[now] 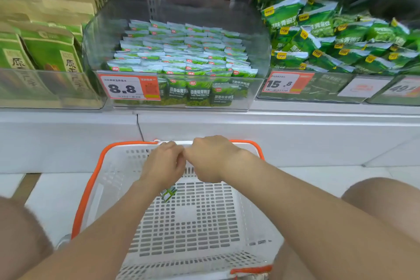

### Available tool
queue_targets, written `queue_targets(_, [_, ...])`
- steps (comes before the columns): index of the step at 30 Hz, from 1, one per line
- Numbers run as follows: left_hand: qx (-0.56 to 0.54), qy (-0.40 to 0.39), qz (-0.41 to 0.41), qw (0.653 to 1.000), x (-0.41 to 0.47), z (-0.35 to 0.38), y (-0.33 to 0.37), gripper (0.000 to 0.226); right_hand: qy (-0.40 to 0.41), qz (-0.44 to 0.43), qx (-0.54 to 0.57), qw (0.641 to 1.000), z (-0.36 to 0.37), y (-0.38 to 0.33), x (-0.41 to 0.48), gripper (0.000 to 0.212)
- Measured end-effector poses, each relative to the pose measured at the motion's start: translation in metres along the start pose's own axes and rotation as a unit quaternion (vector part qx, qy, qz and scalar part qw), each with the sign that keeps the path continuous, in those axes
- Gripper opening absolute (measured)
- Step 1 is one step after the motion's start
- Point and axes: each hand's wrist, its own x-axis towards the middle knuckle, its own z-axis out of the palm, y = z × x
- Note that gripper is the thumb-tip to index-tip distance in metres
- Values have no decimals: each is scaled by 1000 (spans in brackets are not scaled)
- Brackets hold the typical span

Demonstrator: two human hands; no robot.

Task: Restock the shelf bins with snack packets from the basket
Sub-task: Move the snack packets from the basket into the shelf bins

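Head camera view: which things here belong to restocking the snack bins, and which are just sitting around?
Job: basket, green packet inside it, middle bin of small green packets, left hand, right hand.
Just there: brown boxes on the left, bin of larger green bags on the right, price tags.

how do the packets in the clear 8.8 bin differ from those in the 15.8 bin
The pale green packets in the clear plastic 8.8 bin stand in upright rows; the darker green packets in the 15.8 bin lie heaped at all angles and look bigger. The former carry red logos, the latter yellow ones. Both are green pea snacks.
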Motion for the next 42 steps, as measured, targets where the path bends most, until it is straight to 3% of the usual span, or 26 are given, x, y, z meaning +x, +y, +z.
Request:
queue_targets(3, [30, -102, -102, 989, -8, 28, -18, 29, -50, -21, -23, 998, 18, -8, 14, 16])
queue_targets(6, [67, -232, -145, 960, -21, 54, -41, 20, -76, -25, -27, 996, 25, -11, 25, 16])
queue_targets(10, [114, -403, -156, 895, -39, 89, -70, 45, -80, -19, -37, 996, 28, -6, 36, 18])
queue_targets(14, [126, -482, -138, 856, -47, 113, -98, 73, -86, -21, -31, 996, 31, -1, 42, 39])
queue_targets(17, [165, -494, -108, 847, -48, 120, -104, 81, -98, -17, -22, 995, 34, 0, 46, 37])
queue_targets(20, [199, -463, -85, 859, -52, 121, -103, 88, -107, -13, -20, 994, 36, 0, 50, 27])
queue_targets(22, [189, -438, -89, 874, -56, 124, -106, 83, -108, -12, -17, 994, 36, -1, 52, 18])
queue_targets(26, [175, -402, -118, 891, -55, 122, -106, 69, -98, -20, -4, 995, 35, -2, 51, 21])
queue_targets(30, [198, -378, -150, 892, -59, 124, -114, 45, -90, -22, 6, 996, 32, -3, 47, 29])
queue_targets(34, [246, -363, -138, 888, -57, 119, -113, 44, -97, -18, 12, 995, 28, -2, 40, 32])
queue_targets(38, [111, -371, -216, 896, -48, 102, -99, 37, -102, -7, 18, 995, 17, 1, 31, 28])
queue_targets(40, [-39, -344, -262, 901, -39, 89, -85, 22, -96, -6, 15, 995, 7, 5, 24, 20])
queue_targets(42, [-190, -320, -279, 885, -24, 68, -62, 24, -91, -3, 19, 996, -3, 11, 16, 25])
